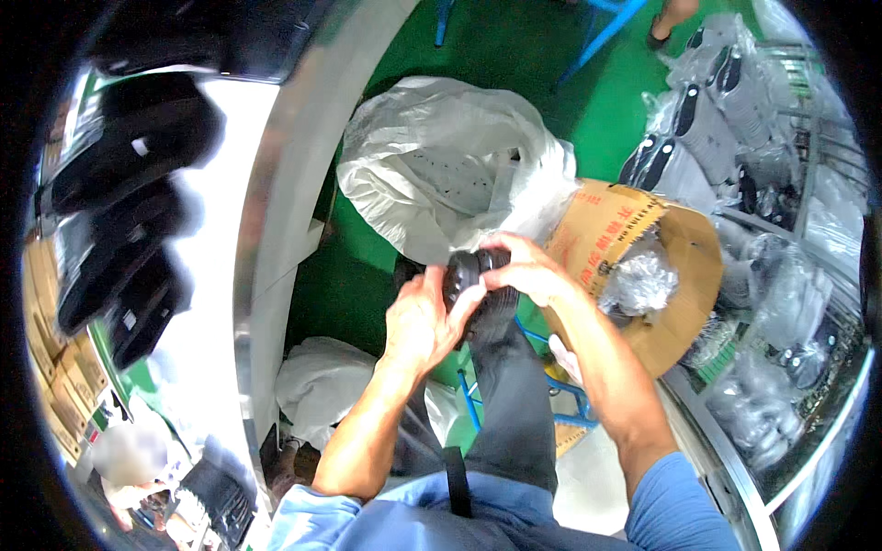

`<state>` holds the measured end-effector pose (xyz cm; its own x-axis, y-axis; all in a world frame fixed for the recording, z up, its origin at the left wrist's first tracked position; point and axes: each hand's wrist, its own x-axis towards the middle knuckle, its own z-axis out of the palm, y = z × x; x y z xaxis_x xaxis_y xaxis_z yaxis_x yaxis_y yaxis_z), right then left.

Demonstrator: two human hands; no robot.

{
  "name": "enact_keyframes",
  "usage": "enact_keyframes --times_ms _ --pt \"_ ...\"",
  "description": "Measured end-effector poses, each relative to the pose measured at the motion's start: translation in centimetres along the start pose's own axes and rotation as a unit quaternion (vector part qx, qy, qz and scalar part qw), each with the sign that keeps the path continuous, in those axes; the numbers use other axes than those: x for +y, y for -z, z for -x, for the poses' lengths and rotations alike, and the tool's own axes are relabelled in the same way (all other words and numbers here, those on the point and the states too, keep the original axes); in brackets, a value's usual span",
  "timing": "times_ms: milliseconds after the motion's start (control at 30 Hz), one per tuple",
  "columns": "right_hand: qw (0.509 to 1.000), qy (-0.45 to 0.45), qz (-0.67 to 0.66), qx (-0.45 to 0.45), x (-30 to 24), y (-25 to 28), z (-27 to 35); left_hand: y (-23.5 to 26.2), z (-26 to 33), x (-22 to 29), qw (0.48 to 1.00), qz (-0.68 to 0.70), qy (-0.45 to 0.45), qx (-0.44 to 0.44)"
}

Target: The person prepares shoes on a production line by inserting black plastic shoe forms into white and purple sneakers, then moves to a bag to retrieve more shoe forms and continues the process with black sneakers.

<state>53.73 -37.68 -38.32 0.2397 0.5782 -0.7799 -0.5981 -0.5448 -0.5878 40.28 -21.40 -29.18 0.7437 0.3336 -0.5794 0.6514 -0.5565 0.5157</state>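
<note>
Above my lap, both hands grip a black moulded piece (466, 275) with a ridged or knobbed surface; its exact kind is hard to make out. My left hand (418, 317) is closed on its near left side, thumb pointing toward the middle. Curled over the far right side, my right hand (528, 271) has its fingers and thumb against the piece. Just beyond the hands lies a large white plastic sack (367, 165) with its mouth open and small dark bits inside.
Right of my hands, an open cardboard box (694, 294) holds crumpled clear plastic (640, 280). A metal rack (735, 220) along the right bears bagged grey and black pieces (707, 129). At left, black pieces (138, 147) lie on a white tabletop (225, 275). Blue metal legs (597, 41) stand ahead.
</note>
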Motion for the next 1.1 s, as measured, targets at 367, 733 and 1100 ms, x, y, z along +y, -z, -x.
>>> enact_keyframes --times_ms 367,733,1100 --pt "0.971 0.024 -0.160 -0.176 -4.1 -8.8 21.4 3.6 21.9 0.1 0.663 0.709 0.114 -0.211" --pt "0.985 0.118 0.084 -0.095 -14.7 -22.3 26.0 11.4 28.3 -0.6 0.626 0.779 0.038 -0.011" --pt "0.954 0.057 -0.241 -0.171 -20.4 -32.2 21.3 20.4 34.0 -4.6 0.668 0.717 -0.107 0.169"
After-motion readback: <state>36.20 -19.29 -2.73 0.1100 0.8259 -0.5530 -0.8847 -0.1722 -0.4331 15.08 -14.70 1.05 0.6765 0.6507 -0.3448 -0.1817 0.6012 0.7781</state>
